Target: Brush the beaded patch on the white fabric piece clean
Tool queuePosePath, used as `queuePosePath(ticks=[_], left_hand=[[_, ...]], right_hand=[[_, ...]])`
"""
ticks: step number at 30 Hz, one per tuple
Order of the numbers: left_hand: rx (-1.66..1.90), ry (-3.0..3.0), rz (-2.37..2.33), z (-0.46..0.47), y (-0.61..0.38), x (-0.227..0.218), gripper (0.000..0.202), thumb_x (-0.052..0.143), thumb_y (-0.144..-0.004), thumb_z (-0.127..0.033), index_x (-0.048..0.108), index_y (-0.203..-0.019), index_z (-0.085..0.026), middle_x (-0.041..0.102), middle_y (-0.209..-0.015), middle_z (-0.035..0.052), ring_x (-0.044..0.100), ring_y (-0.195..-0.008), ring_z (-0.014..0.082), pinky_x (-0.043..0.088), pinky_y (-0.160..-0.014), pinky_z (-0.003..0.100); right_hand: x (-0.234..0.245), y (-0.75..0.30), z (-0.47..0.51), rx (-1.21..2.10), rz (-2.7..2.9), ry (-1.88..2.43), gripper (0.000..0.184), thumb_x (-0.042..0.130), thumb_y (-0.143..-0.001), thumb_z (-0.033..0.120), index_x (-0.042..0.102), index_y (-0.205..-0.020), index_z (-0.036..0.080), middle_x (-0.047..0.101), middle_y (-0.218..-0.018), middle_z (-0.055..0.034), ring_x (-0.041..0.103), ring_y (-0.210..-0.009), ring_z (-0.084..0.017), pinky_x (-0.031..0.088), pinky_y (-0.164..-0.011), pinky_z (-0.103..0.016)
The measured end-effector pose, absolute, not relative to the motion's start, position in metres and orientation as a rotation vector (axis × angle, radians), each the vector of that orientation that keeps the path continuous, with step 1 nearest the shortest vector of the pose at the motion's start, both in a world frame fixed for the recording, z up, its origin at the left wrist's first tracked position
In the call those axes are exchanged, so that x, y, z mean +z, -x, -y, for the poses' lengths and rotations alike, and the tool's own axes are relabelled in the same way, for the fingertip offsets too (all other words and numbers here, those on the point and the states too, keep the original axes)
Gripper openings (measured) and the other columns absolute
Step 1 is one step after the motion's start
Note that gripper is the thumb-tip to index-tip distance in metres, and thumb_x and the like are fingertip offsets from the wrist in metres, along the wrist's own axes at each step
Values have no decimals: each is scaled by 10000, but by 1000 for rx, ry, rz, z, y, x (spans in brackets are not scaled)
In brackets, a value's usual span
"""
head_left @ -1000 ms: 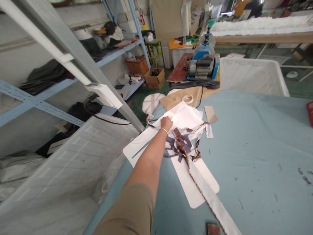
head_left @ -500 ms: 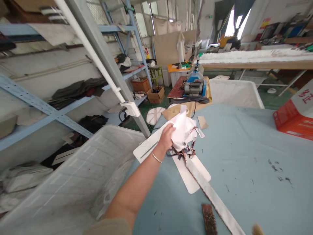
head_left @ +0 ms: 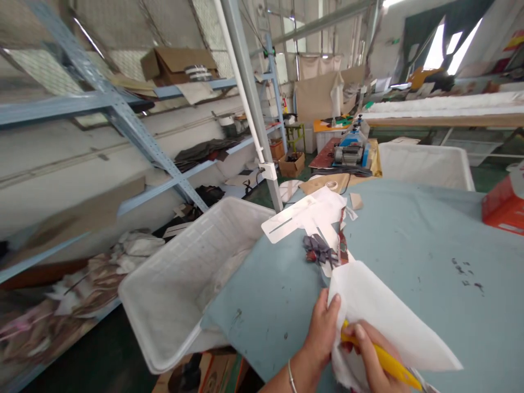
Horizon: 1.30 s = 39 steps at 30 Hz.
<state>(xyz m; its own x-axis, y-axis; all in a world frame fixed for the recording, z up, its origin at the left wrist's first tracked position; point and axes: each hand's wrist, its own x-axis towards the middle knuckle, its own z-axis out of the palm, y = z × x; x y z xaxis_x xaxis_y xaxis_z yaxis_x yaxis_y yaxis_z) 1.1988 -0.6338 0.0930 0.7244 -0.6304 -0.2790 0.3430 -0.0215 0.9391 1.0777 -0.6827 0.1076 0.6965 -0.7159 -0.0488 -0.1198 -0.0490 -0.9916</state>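
My left hand [head_left: 321, 327] is closed on the edge of a white sheet of cloth or paper [head_left: 380, 305], thumb on top. Beside it, my right hand [head_left: 374, 355] grips a yellow-handled tool [head_left: 393, 364] against the same sheet. A metal end shows at its lower right; its exact kind is unclear. Beyond the hands lies a crumpled heap of dark grey scraps [head_left: 319, 250]. Flat white templates [head_left: 282, 222], one with a long slot, rest farther back. White material partly covers them.
A large white plastic bin [head_left: 164, 284] stands left of the blue-green table cover [head_left: 413, 240]. An upright metal post [head_left: 254, 103] rises at the table's far left corner. A motor-driven machine [head_left: 350, 153] sits beyond the table, and a red box [head_left: 503, 204] at right.
My left hand has let go of the white material at the back and come nearer, onto the white sheet. My right hand has come into view with the yellow-handled tool. The view has turned left.
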Motion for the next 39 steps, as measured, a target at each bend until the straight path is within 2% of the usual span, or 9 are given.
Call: queuePosePath(ticks=[4,8,12,15,18,21,27,35,39], left_hand=[[-564,-1741,484,608,-1154,88,591,406,-940,-684,626,-761,-165,628,-716,50,527,-689,182,415,-668,309],[-580,-1781,784,588,-1112,85,576,331,-989,-624,572,-702,-187,566,-635,26,476,-612,155,342,-601,297],[-499,-1762,564,588,-1088,89,574,408,-936,-695,466,-631,-212,475,-584,-10,419,-581,138,301,-562,286],[-447,-1617,278,595,-1078,97,588,538,-828,-763,396,-620,-231,399,-574,-44,354,-566,119,300,-538,273],[-456,-1445,148,598,-1066,108,590,630,-755,-768,416,-642,-230,430,-592,-47,372,-562,114,337,-530,269],[-459,-1414,100,591,-1055,116,596,632,-745,-783,478,-659,-214,508,-607,-25,433,-566,124,375,-534,271],[-499,-1361,-79,577,-1051,108,636,596,-727,-834,500,-666,-208,529,-598,-22,465,-543,123,397,-519,264],[-528,-1244,-313,577,-1072,93,653,708,-620,-818,550,-723,-193,593,-621,-15,520,-529,126,415,-516,259],[-551,-1171,-369,572,-1078,91,642,737,-617,-791,586,-721,-175,620,-613,-4,548,-517,130,427,-523,257]], right_hand=[[88,-1044,693,-372,-687,1213,478,578,-892,659,693,-843,198,641,-616,-28,636,-637,-215,516,-660,-320],[77,-1013,706,-189,-551,935,489,682,-791,664,671,-754,177,518,-486,26,506,-440,-166,490,-510,-327],[99,-980,690,-341,-555,1267,471,557,-912,632,663,-793,189,600,-571,-12,571,-558,-185,482,-611,-330],[120,-957,666,-544,-406,1719,389,486,-1003,498,655,-811,205,633,-702,-31,597,-694,-189,442,-682,-329],[127,-943,652,-682,-231,1900,352,449,-1035,386,642,-800,210,598,-727,-24,566,-686,-174,406,-664,-332],[122,-937,651,-649,-251,1846,361,426,-1052,372,667,-835,212,624,-744,-24,588,-710,-173,425,-683,-328],[114,-937,654,-570,-298,1700,378,432,-1054,395,696,-849,218,666,-736,-14,632,-708,-171,480,-689,-318],[98,-948,622,-826,36,1967,199,480,-1016,222,678,-1020,198,667,-874,-73,613,-814,-203,507,-733,-361],[99,-950,632,-685,-88,1842,270,460,-1037,297,706,-961,219,666,-795,-42,623,-761,-193,502,-708,-345]])
